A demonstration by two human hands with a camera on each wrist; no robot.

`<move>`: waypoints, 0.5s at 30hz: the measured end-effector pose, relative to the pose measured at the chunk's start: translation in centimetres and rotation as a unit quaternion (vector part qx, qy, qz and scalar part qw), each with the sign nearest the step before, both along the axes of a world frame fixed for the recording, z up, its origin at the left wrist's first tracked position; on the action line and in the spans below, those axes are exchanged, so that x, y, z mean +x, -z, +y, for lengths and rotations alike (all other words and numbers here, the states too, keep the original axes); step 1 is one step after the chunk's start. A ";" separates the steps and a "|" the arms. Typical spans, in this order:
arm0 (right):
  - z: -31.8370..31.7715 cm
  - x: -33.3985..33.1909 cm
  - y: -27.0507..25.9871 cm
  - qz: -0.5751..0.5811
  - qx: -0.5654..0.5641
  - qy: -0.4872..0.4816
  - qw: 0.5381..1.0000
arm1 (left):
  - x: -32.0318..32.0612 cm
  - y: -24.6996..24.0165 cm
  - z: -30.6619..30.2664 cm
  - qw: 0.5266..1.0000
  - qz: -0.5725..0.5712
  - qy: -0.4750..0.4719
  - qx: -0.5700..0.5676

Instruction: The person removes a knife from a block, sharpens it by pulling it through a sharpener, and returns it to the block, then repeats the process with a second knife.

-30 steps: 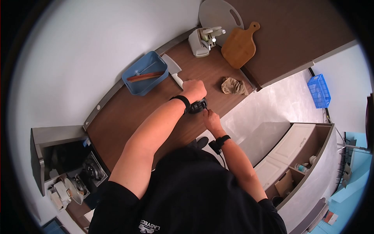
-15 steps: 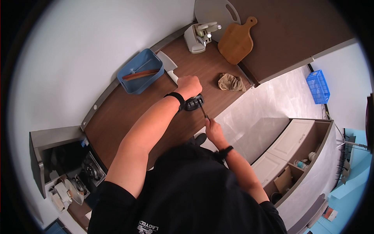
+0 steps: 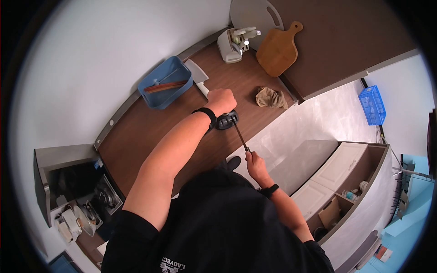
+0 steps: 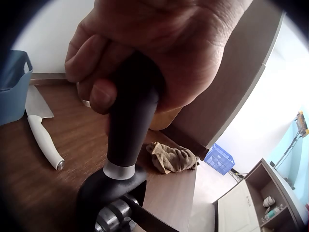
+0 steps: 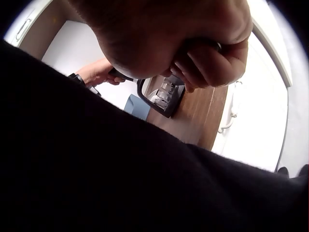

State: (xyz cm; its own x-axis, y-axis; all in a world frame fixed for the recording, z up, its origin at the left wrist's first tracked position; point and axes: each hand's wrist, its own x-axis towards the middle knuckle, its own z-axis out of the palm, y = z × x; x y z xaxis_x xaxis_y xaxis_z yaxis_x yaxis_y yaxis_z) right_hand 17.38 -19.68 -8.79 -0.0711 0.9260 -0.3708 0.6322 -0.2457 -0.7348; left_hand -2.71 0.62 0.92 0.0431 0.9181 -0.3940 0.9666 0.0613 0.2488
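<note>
My left hand (image 3: 221,101) grips the upright black handle (image 4: 130,125) of a knife sharpener (image 3: 226,122), which stands on the brown counter. Its metal wheels (image 4: 112,216) show in the left wrist view. Below and to the right, my right hand (image 3: 257,166) holds a knife by its handle; the fingers are curled round it and hide most of it. The dark, narrow knife blade (image 3: 241,135) runs up from that hand, its far end at the sharpener's slot. A white-handled cleaver (image 3: 197,73) lies just beyond my left hand.
A blue basket (image 3: 169,98) with reddish-brown sticks sits by the wall. A crumpled cloth (image 3: 271,97) lies near the counter's right edge. At the back are a knife holder (image 3: 231,48) and a wooden cutting board (image 3: 276,52). A blue crate (image 3: 372,105) stands on the floor.
My right hand has drawn back from the sharpener, down and to the right, so more of the knife blade shows. My left hand keeps its grip on the sharpener's handle.
</note>
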 end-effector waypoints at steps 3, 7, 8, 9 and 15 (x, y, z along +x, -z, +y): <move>0.3 -0.4 0.1 0.008 0.009 0.006 1.000 | 0.2 -0.4 0.0 1.000 0.013 0.002 -0.004; 5.3 -3.7 1.5 0.002 0.058 0.004 0.998 | 0.5 -0.2 -0.1 1.000 0.011 0.002 0.003; 6.5 -4.7 1.7 -0.007 0.071 0.001 0.997 | 0.4 -0.2 -0.2 1.000 0.014 0.001 0.004; 7.2 -5.5 2.2 -0.004 0.071 0.002 0.997 | 0.4 -0.2 -0.4 1.000 0.017 0.002 0.004; 7.2 -5.6 2.4 -0.050 0.058 0.013 0.997 | 0.5 -0.1 -0.9 1.000 0.010 0.012 0.013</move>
State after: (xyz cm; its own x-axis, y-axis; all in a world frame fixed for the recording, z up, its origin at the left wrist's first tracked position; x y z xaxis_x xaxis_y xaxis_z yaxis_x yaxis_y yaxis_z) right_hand 11.79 -12.50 -11.17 -0.0153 0.9642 -0.2647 0.6984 -0.1792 -0.6930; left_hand -2.20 -0.27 1.05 0.0582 0.9267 -0.3713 0.9726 0.0312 0.2303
